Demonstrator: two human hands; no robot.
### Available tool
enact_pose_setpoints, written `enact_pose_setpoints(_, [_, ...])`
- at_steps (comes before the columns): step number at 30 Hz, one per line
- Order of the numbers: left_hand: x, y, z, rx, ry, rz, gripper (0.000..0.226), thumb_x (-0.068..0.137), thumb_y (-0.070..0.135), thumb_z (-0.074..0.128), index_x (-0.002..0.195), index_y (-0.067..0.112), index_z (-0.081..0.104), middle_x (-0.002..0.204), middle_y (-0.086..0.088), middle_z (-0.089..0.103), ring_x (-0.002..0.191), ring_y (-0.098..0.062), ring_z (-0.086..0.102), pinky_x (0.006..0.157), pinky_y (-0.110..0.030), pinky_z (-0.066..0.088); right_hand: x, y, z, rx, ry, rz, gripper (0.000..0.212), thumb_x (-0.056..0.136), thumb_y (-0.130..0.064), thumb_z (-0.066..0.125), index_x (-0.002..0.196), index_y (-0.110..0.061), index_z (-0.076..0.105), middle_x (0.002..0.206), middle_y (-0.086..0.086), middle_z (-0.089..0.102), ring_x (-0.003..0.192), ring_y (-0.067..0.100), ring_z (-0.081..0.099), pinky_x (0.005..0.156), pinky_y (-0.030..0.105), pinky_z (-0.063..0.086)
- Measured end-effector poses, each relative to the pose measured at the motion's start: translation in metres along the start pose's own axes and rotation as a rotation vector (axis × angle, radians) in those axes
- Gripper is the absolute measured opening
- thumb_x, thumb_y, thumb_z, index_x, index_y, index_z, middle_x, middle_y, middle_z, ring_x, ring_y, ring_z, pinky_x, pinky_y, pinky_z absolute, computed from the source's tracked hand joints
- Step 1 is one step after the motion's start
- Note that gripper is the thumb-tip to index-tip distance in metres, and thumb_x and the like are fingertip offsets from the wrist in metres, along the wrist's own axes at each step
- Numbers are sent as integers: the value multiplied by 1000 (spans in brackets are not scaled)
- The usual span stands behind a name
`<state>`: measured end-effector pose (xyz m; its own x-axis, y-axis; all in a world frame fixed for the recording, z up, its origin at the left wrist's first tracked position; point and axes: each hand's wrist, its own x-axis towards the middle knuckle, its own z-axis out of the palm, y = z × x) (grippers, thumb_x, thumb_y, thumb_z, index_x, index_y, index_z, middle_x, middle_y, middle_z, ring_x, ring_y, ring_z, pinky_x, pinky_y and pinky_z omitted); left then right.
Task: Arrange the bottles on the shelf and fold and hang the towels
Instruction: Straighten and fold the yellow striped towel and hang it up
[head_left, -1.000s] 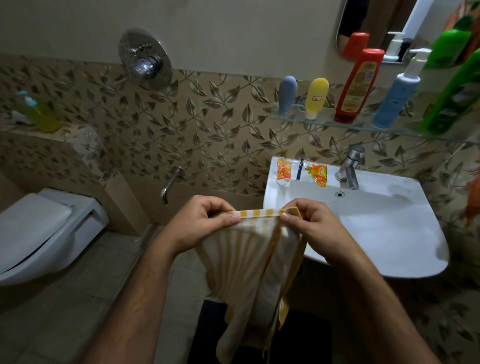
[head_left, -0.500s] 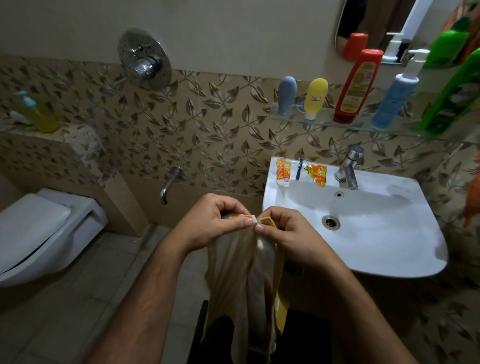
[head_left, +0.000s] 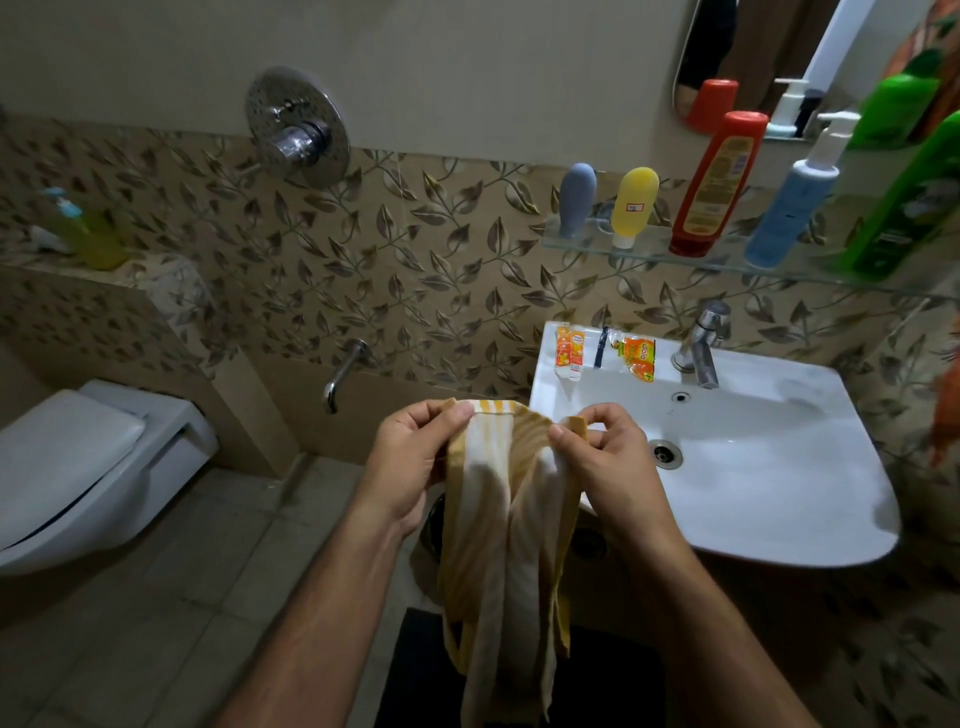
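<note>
While the sink (head_left: 779, 467) stands to the right and the bottles (head_left: 719, 182) already line the far glass shelf (head_left: 649, 249), the towel (head_left: 504, 519) hangs near, in front of the person. The left hand (head_left: 415, 462) and right hand (head_left: 608, 462) each pinch its top edge, likely so its length drops straight for folding.
</note>
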<state>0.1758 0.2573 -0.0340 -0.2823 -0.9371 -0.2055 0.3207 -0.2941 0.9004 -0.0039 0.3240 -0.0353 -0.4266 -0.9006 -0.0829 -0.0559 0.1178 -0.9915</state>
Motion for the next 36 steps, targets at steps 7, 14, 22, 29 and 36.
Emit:
enact_pose_setpoints(7, [0, -17, 22, 155, 126, 150, 13, 78, 9, 78, 75, 21, 79, 75, -8, 76, 67, -14, 71, 58, -23, 55, -8, -5, 7, 333, -90, 135, 15, 82, -15, 76, 68, -20, 73, 73, 13, 73, 67, 22, 71, 54, 28, 55])
enact_pose_setpoints(14, [-9, -27, 36, 276, 112, 240, 10, 79, 12, 79, 75, 21, 78, 75, -4, 76, 70, -13, 73, 59, -20, 54, -13, -7, 17, 381, -132, 97, 26, 71, -29, 78, 86, -7, 78, 80, 15, 73, 70, 20, 70, 57, 28, 57])
enact_pose_setpoints(22, [-12, -24, 37, 198, 44, 155, 12, 89, 9, 68, 96, 12, 77, 86, -6, 78, 82, -18, 75, 68, -23, 57, -15, -11, 19, 258, -148, 23, 16, 93, -18, 65, 90, -22, 80, 88, 9, 76, 84, 22, 74, 70, 33, 60])
enact_pose_setpoints(29, [-12, -14, 30, 265, -120, 240, 26, 82, 5, 74, 93, 29, 79, 93, 0, 78, 91, -13, 74, 71, -18, 55, -14, -18, 21, 155, -305, -44, 53, 92, 5, 40, 93, -32, 79, 100, -4, 76, 98, 13, 71, 77, 27, 59])
enact_pose_setpoints(36, [5, 1, 16, 329, -62, 303, 26, 89, 7, 63, 88, 28, 78, 89, 0, 77, 83, -10, 73, 68, -18, 54, -8, -22, 17, 71, -312, -89, 37, 92, 3, 54, 99, -26, 76, 93, -1, 74, 92, 13, 71, 76, 29, 60])
